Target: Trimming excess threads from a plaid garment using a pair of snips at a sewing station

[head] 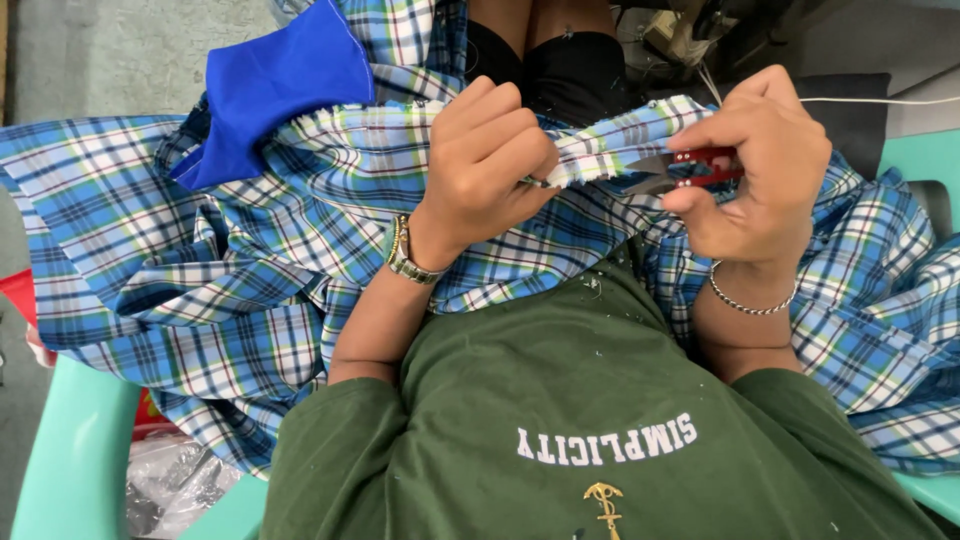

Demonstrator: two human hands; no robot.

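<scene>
green shirt (560, 370), hands (490, 160) – plaid cloth (250, 260), snips (700, 168)

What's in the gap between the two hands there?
In the head view, a short stretch of the blue plaid fabric, its folded edge, spans from the left hand to the right hand, where the red thread snips meet it.

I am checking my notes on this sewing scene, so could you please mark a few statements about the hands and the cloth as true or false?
1. The left hand grips an edge of the blue plaid cotton cloth. True.
2. The right hand holds a yellow tape measure. False: it holds small red-handled thread snips.
3. A solid blue fabric piece lies on the plaid. True.
4. Both wrists are bare. False: the left wears a metal watch, the right a silver chain bracelet.
</scene>
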